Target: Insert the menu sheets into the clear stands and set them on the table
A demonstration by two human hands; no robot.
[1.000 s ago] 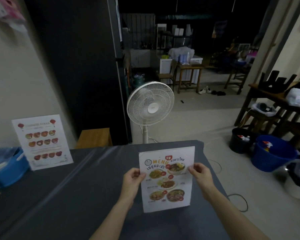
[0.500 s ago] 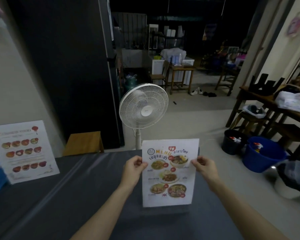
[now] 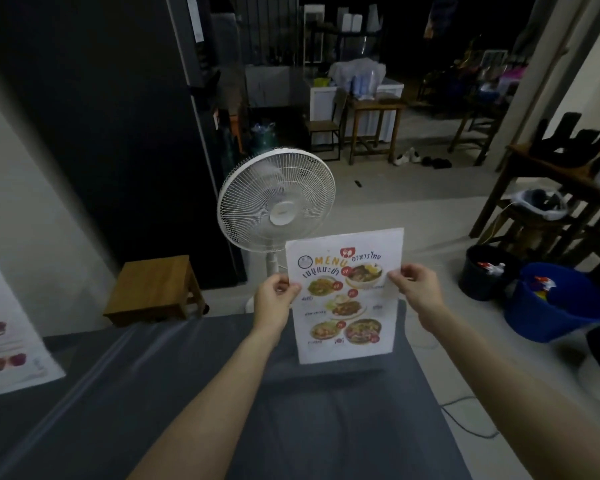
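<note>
The Thai menu stand [image 3: 345, 296], pinched upright by our left hand [image 3: 274, 299] and right hand [image 3: 417, 292] over the table's [image 3: 187, 393] far edge, seemingly needed only lowering flat onto it.

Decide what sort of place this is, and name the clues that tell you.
Probably a small eatery after hours: the held menu sheet pictures dishes, a second menu stands on the grey-clothed table, and wooden tables fill the dim back.
</note>
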